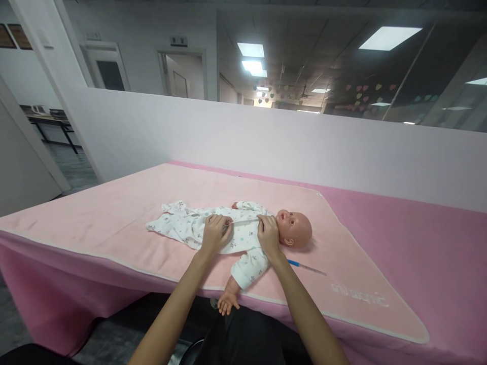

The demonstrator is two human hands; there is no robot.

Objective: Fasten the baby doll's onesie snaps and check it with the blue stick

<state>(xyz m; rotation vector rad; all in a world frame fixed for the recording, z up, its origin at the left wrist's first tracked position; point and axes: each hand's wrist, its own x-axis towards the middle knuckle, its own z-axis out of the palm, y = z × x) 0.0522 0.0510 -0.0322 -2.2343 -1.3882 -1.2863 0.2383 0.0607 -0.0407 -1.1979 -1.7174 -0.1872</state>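
A baby doll (pixel 294 228) lies on its back on a pale pink blanket (pixel 114 218), head to the right, dressed in a white patterned romper (pixel 182 225). My left hand (pixel 213 232) pinches the romper's front edge at the doll's belly. My right hand (pixel 267 234) pinches the same edge at the chest, close under the chin. Both hands are closed on the fabric, which is pulled taut between them. One doll arm (pixel 236 286) hangs toward me over the table's front edge.
A blue-tipped thin syringe-like tool (pixel 306 267) lies on the blanket to the right of my right forearm. The blanket covers a table with a darker pink cloth (pixel 411 228). A white partition wall (pixel 266 142) runs behind the table.
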